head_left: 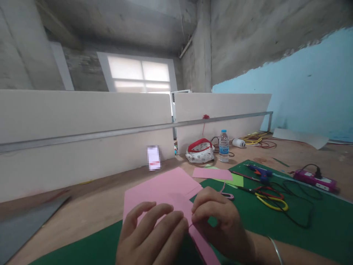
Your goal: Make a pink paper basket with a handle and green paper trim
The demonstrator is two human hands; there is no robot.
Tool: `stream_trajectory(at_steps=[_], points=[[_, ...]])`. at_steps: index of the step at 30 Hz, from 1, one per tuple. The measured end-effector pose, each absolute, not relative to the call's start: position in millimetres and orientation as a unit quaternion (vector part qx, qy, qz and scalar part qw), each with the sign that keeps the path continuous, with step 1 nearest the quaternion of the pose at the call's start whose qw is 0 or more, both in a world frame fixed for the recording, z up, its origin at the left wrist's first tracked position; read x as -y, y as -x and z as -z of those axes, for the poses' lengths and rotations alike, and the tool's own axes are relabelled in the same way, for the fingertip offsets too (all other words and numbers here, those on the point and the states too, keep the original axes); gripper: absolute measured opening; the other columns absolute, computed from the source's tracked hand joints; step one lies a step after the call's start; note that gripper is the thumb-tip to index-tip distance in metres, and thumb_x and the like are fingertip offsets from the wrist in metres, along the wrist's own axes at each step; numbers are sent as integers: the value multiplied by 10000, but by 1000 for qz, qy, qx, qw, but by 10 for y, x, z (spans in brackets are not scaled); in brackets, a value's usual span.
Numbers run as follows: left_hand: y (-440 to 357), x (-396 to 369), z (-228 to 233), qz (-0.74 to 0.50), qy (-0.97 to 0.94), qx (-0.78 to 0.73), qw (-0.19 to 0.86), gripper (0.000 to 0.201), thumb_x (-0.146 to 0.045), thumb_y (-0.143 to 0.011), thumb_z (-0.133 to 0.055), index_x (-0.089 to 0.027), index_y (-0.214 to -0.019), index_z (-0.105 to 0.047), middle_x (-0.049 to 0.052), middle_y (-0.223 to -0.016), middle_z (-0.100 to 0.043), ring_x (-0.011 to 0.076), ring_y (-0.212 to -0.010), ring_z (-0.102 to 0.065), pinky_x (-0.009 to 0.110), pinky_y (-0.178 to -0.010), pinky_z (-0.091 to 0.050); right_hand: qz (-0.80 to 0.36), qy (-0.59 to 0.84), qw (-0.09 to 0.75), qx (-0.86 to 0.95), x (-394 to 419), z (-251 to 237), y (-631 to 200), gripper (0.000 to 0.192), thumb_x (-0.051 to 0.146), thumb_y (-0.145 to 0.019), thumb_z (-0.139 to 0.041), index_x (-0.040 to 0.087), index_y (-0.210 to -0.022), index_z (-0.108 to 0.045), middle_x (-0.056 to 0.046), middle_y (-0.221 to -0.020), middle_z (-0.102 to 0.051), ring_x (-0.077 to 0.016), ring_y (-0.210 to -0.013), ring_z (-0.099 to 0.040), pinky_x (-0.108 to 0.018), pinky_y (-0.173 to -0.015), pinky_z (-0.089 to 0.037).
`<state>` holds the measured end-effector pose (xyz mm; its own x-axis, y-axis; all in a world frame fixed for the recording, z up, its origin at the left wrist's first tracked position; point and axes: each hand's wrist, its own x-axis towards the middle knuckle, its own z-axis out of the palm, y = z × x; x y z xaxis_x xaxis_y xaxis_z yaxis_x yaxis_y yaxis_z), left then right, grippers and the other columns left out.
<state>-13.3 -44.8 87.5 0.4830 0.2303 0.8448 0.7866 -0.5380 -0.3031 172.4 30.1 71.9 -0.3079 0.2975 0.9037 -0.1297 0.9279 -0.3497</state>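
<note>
A large pink paper sheet [162, 184] lies in front of me on a green cutting mat [325, 224]. My left hand [154, 233] rests on the paper's near part, its fingers bent a little and spread, palm down. Just to its right, my right hand [220, 221] is closed in a pinch at the paper's edge, thumb against fingertips. Below the pinch, a narrow folded pink piece [203, 246] runs toward me. Whether it joins the large sheet cannot be seen, since my fingers cover that spot.
Scissors with yellow and red handles [275, 204], a blue glue gun [260, 173] and a purple power strip [314, 180] lie to the right. Farther back are a pink strip [212, 173], green paper [236, 180], a water bottle [224, 147] and a white-and-red pouch [200, 152].
</note>
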Motion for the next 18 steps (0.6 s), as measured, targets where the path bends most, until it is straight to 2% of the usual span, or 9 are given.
stream_trajectory(at_steps=[4,7,13,18], points=[[143,454,-829,378,783,323,374,221,-221,-973,-506,-158,-948,-716,32,-902,-774,207,-927,-630,419,-911,-380,-153,23,568,808,-331,-705,-1715,103,89,-836,-633,188,-823,-656,-31,-782,-646,-134,-733,-596,-266,-681,-491],[164,453,-829,367,792,324,364,259,-172,-987,-456,-151,-950,-712,35,-921,-771,206,-932,-629,422,-921,-363,-171,-1,546,820,-386,-673,-1722,37,178,-866,-648,182,-867,-684,-48,-803,-655,-144,-743,-605,-277,-693,-495],[143,450,-824,381,783,330,364,208,-114,-952,-492,-174,-916,-687,4,-892,-777,194,-877,-671,399,-918,-383,-376,44,466,800,-384,-710,-1756,208,324,-889,-627,156,-819,-727,-62,-810,-642,-150,-745,-612,-276,-694,-490],[108,450,-792,389,770,329,385,210,-114,-939,-499,-224,-905,-675,-18,-860,-777,173,-850,-700,388,-959,-412,-484,118,427,755,-374,-717,-1725,186,316,-792,-716,165,-700,-659,-23,-774,-629,-144,-736,-578,-279,-704,-459]])
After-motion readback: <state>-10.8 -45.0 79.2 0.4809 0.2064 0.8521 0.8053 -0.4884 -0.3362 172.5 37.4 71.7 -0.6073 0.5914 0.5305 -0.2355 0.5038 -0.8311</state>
